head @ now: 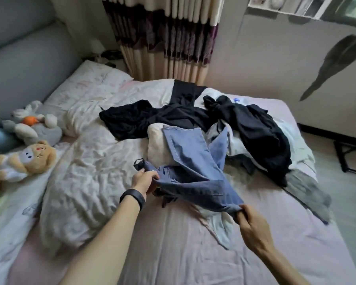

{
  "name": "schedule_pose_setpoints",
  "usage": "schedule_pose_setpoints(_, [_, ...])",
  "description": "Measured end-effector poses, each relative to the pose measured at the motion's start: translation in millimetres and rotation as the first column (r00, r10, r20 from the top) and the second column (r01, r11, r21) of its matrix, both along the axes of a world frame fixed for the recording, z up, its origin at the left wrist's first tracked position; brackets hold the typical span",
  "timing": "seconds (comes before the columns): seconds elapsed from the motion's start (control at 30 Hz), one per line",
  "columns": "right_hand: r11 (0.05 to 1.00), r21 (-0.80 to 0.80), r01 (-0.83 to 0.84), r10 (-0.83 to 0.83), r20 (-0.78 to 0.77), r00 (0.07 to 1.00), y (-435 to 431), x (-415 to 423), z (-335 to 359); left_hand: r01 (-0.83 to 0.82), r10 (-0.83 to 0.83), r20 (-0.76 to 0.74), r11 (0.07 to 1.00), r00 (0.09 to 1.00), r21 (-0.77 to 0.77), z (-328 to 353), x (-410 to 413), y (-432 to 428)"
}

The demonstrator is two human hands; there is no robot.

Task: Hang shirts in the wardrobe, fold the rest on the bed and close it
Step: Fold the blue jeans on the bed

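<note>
A pair of blue jeans lies stretched over the pink bed, its legs running back toward the clothes pile. My left hand, with a black band on the wrist, grips the jeans at the waist end. My right hand pinches another edge of the jeans lower right. Behind them lie black garments and a second dark piece over white and light clothes. A grey garment lies at the bed's right edge. No wardrobe is in view.
A crumpled white duvet covers the bed's left half. Plush toys sit at the far left by the grey headboard. A striped curtain hangs behind the bed. Floor and a black stand are at the right.
</note>
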State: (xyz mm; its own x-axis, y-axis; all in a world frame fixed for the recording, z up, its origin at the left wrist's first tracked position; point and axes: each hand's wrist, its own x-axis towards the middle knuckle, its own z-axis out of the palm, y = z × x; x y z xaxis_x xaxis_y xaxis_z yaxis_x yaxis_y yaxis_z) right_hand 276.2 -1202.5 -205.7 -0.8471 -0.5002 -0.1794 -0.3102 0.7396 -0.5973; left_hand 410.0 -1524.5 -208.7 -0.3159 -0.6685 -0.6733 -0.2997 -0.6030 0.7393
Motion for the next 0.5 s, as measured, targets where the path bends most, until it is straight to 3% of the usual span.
schedule_pose_setpoints(0.17, [0.935,0.260,-0.241,0.216,0.122,0.969,82.5,-10.4,-5.8,0.171,-0.185,-0.161,0.980,0.969,-0.098,41.1,-15.9,101.8])
schedule_pose_setpoints(0.3, [0.780,0.432,-0.453,0.363,0.278,0.889,127.6,-22.5,3.9,0.316,-0.345,-0.115,0.924,0.931,-0.214,54.5,-25.8,189.3])
schedule_pose_setpoints(0.43, [0.642,0.390,-0.660,0.349,0.618,0.705,171.7,-26.2,17.1,0.335,-0.375,-0.172,0.915,0.911,-0.224,66.3,-28.0,257.3])
schedule_pose_setpoints(0.5, [0.636,0.349,-0.688,0.314,0.698,0.644,190.5,-26.5,23.9,0.355,-0.398,-0.163,0.904,0.903,-0.240,69.6,-27.0,281.3])
